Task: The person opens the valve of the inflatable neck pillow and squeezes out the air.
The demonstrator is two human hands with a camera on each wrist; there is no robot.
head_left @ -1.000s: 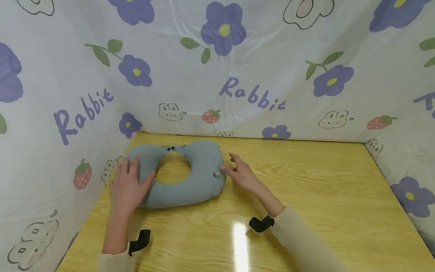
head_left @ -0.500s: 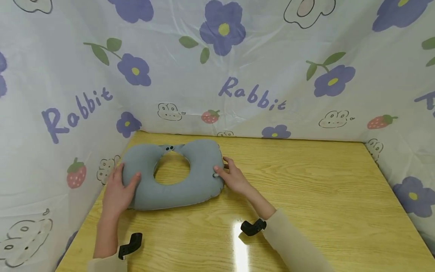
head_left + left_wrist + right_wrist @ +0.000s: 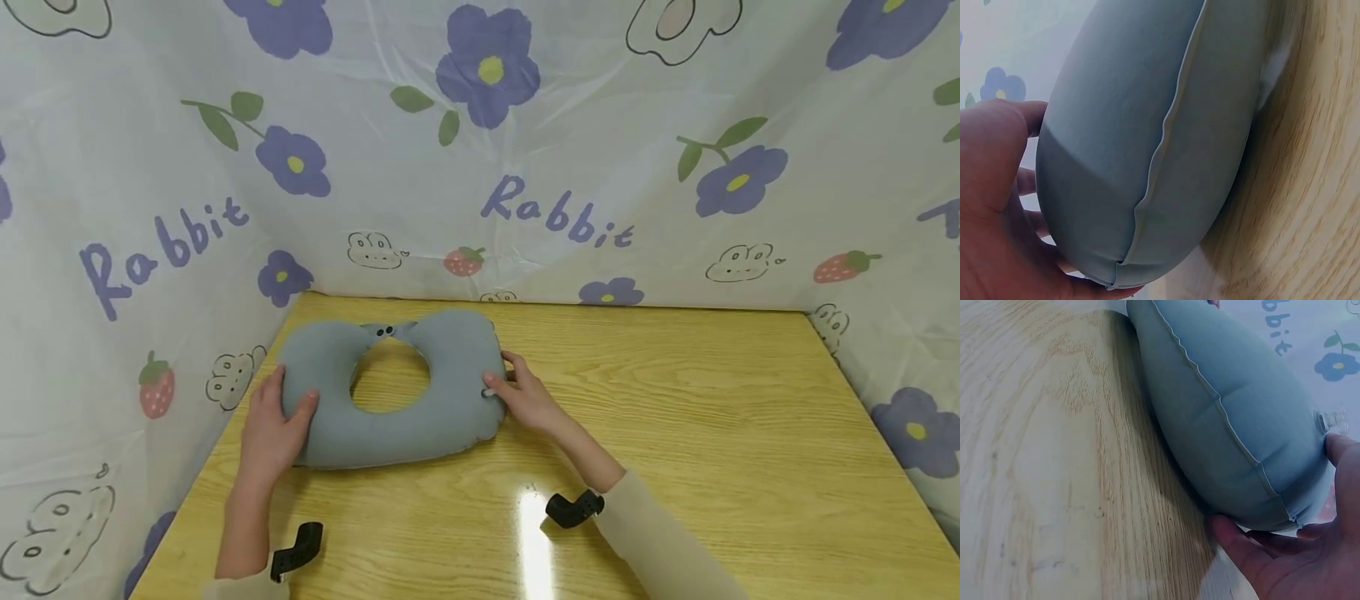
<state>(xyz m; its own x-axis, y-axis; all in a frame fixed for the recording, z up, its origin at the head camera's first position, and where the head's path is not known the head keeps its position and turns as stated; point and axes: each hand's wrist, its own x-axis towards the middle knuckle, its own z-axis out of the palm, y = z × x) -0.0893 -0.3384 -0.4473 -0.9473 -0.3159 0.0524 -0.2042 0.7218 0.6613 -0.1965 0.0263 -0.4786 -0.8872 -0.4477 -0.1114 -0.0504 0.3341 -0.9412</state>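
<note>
A grey inflatable neck pillow [image 3: 390, 437] lies at the left of the table, puffed up, its round opening showing the wood beneath. Two dark snaps [image 3: 385, 331] join its ends at the far side. My left hand [image 3: 273, 429] grips the left end, thumb on top and fingers round the outer side. At the right end my right hand [image 3: 532, 400] holds the pillow, its thumb beside the clear air valve [image 3: 1332, 421]. In the right wrist view, fingers reach under the seamed edge. The left wrist view shows the pillow's side seam [image 3: 1163, 144] close up.
The yellow wood-grain table [image 3: 675, 417] extends to the right. A white curtain [image 3: 555, 133] with flowers and rabbits stands behind and at both sides. Black curved wrist mounts [image 3: 573, 508] stick out from both sleeves. Light glares on the table's front.
My left hand has moved from over the pillow's top to its left end. The right hand has closed on the right end. The pillow sits slightly farther right and nearer than half a second ago.
</note>
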